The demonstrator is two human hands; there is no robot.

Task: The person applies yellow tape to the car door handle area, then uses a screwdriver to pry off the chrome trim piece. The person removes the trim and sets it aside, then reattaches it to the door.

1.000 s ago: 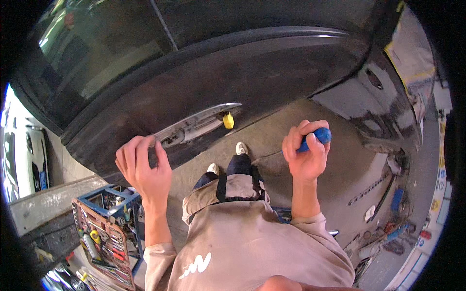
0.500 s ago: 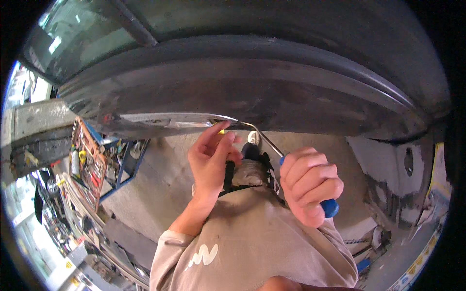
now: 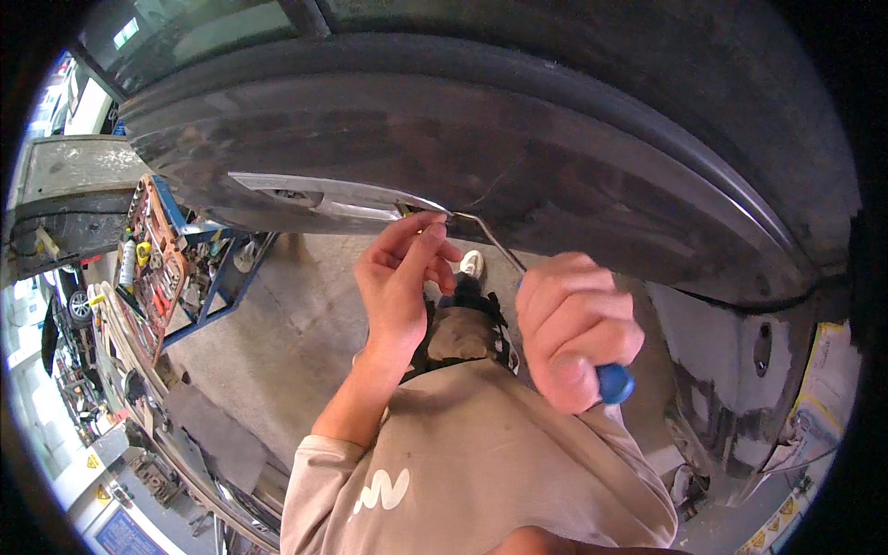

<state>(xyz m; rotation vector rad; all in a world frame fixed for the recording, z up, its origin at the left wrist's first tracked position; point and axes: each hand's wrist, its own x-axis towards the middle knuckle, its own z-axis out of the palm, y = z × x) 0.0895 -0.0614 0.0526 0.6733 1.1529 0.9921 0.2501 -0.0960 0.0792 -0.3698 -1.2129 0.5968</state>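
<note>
My right hand is closed in a fist around the blue handle of a hooked hand tool. Its thin metal shaft runs up and left, and the bent end meets the dark car door panel at the right end of a silver-edged slot. Beside that end is my left hand, thumb and index finger pinched together near the slot's tip. The other fingers curl behind them. Whatever lies between the fingertips is too small or hidden to make out.
A blue-framed tool cart with hand tools stands at the left. Grey panels lie beyond it. At the right is a patchy grey car panel. Concrete floor and my shoe show below the door.
The view has shifted, so the door sits higher in the picture. My left thumb has come closer to the index finger. My right hand has turned slightly with the tool.
</note>
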